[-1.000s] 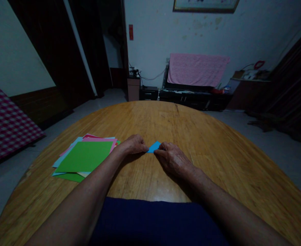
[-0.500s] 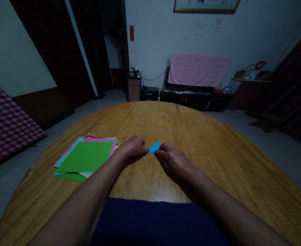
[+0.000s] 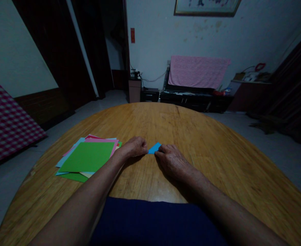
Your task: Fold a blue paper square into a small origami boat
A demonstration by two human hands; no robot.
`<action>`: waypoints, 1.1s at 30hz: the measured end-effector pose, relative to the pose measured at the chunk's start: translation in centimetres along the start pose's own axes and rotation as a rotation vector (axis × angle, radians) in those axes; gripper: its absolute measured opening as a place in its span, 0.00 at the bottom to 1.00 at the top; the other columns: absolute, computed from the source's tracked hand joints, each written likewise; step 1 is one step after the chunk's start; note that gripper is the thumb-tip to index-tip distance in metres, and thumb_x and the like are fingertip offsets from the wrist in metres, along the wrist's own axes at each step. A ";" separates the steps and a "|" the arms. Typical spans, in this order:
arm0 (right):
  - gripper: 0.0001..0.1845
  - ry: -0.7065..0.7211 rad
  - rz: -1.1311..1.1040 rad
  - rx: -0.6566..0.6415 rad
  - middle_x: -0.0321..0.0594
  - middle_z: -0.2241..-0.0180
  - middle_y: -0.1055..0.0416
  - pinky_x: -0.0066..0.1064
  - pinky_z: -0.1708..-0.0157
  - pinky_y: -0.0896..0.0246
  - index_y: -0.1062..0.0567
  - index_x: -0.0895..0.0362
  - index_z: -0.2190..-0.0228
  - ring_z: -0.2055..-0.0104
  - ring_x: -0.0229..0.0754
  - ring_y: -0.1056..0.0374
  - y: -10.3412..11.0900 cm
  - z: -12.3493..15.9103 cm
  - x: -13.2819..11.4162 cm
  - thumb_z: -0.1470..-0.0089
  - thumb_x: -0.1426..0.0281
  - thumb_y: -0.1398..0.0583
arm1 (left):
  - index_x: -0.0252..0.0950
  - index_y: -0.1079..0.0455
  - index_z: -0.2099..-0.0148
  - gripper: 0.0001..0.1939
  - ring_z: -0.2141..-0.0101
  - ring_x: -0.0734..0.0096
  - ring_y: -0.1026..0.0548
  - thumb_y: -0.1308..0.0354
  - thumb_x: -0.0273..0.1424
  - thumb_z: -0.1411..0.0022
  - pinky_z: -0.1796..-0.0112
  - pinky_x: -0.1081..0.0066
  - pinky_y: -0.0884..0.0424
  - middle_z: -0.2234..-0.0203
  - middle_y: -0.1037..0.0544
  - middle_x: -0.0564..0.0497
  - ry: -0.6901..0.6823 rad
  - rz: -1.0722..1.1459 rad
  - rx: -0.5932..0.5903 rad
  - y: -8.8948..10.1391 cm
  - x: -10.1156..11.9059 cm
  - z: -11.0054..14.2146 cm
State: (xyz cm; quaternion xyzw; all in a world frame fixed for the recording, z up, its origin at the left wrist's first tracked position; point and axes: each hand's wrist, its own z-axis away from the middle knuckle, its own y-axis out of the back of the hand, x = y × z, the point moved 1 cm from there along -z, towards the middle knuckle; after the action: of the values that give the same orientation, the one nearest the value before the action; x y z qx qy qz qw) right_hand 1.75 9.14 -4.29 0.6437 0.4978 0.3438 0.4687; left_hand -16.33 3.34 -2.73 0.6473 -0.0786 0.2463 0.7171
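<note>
A small piece of folded blue paper (image 3: 154, 148) lies on the round wooden table (image 3: 150, 123), its peak pointing away from me. My left hand (image 3: 136, 147) is closed, with its thumb and finger at the paper's left corner. On the other side, my right hand (image 3: 171, 158) is closed over the paper's right part, its fingertips pressing it down. The paper's right end is hidden under those fingers.
To the left lies a loose stack of coloured paper sheets (image 3: 87, 157), a green one on top, partly behind my left forearm. Beyond the table stand a low black cabinet (image 3: 186, 99) and a screen under a pink towel (image 3: 198, 71). A checked cloth (image 3: 9, 123) hangs at far left.
My right fingers have flattened slightly onto the blue paper. My left hand stays at its corner. The whole view has shifted a little.
</note>
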 end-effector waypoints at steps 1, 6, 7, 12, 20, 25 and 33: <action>0.14 -0.001 0.009 -0.009 0.44 0.67 0.35 0.38 0.63 0.49 0.28 0.54 0.69 0.65 0.45 0.43 0.1 0.0 -0.1 0.38 0.71 0.52 | 0.34 0.30 0.70 0.08 0.76 0.73 0.33 0.47 0.32 0.49 0.75 0.73 0.44 0.77 0.27 0.51 -0.004 0.001 0.001 0.0 0.0 0.0; 0.13 0.024 0.060 -0.028 0.43 0.64 0.35 0.37 0.62 0.51 0.30 0.52 0.59 0.66 0.44 0.44 0.4 0.3 -0.4 0.38 0.72 0.52 | 0.34 0.29 0.70 0.09 0.76 0.73 0.34 0.48 0.32 0.49 0.75 0.73 0.43 0.78 0.27 0.51 0.013 -0.018 0.010 0.1 0.2 0.1; 0.13 0.025 0.064 -0.028 0.43 0.64 0.35 0.37 0.63 0.51 0.30 0.51 0.58 0.66 0.44 0.44 0.4 0.3 -0.5 0.39 0.72 0.52 | 0.33 0.29 0.70 0.09 0.76 0.73 0.34 0.48 0.32 0.49 0.75 0.73 0.43 0.78 0.27 0.51 0.017 -0.019 0.009 0.2 0.2 0.1; 0.11 0.017 0.090 -0.046 0.42 0.63 0.36 0.37 0.64 0.53 0.30 0.50 0.59 0.67 0.42 0.45 0.2 0.2 -0.3 0.39 0.70 0.50 | 0.33 0.29 0.69 0.10 0.76 0.72 0.33 0.48 0.33 0.50 0.75 0.73 0.42 0.77 0.27 0.51 0.011 -0.014 -0.035 0.1 0.0 -0.2; 0.13 0.022 0.068 -0.061 0.42 0.63 0.35 0.37 0.63 0.53 0.28 0.49 0.59 0.67 0.42 0.44 0.5 0.3 0.4 0.37 0.68 0.51 | 0.35 0.29 0.68 0.09 0.75 0.73 0.33 0.48 0.32 0.49 0.75 0.73 0.43 0.76 0.27 0.52 -0.003 0.006 -0.023 0.0 -0.2 0.0; 0.15 0.013 0.053 -0.046 0.42 0.62 0.35 0.37 0.63 0.53 0.27 0.49 0.59 0.66 0.42 0.44 0.5 0.4 0.4 0.37 0.67 0.52 | 0.36 0.30 0.69 0.11 0.75 0.72 0.32 0.46 0.38 0.48 0.76 0.73 0.44 0.77 0.27 0.52 0.006 0.016 0.004 -0.2 0.1 0.2; 0.14 0.010 0.048 -0.073 0.42 0.61 0.35 0.37 0.63 0.53 0.27 0.49 0.58 0.66 0.42 0.44 0.6 0.3 0.5 0.38 0.68 0.51 | 0.35 0.29 0.69 0.09 0.75 0.72 0.31 0.45 0.35 0.49 0.76 0.73 0.42 0.76 0.25 0.51 0.045 0.013 -0.025 0.1 0.3 0.2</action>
State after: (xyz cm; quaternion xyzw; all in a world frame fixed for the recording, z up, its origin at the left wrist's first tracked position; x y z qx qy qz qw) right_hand 2.38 9.52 -3.84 0.6362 0.4717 0.3761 0.4809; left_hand -16.05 3.25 -2.52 0.6322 -0.0699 0.2645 0.7249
